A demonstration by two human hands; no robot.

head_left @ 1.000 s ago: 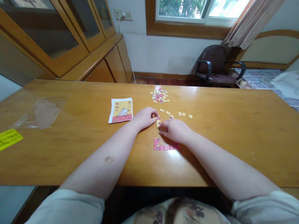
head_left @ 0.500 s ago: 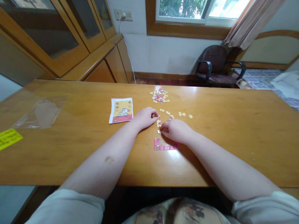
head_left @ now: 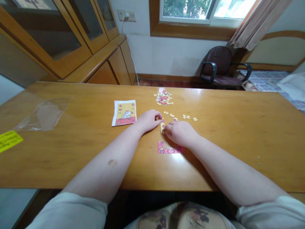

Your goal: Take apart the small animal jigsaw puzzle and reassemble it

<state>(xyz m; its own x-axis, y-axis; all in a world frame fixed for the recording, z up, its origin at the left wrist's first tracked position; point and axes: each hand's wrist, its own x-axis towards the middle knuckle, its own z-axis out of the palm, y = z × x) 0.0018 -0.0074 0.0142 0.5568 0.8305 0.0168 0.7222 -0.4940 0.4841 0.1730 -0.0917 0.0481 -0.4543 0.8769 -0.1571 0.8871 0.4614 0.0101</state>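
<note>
My left hand [head_left: 150, 119] rests on the table with its fingers curled at the upper left edge of a short strip of joined yellow jigsaw pieces [head_left: 162, 125]. My right hand [head_left: 180, 131] pinches a jigsaw piece at the lower end of that strip; its fingertips partly cover the piece. Just below lies a joined pink corner-and-edge section [head_left: 166, 151] of the puzzle, its right end in my right hand's shadow. Another yellow piece with a pink pattern [head_left: 175, 119] shows above my right hand.
A heap of loose jigsaw pieces [head_left: 163, 98] sits near the table's far edge. Several yellow pieces [head_left: 188, 117] lie apart to its front right. Left of my hands is a picture sheet [head_left: 125, 113]; farther left are a clear plastic bag [head_left: 46, 114] and a yellow label [head_left: 10, 141].
My right hand has moved its piece slightly up against the lower end of the yellow strip, closing the gap between them. My left hand has stayed in place.
</note>
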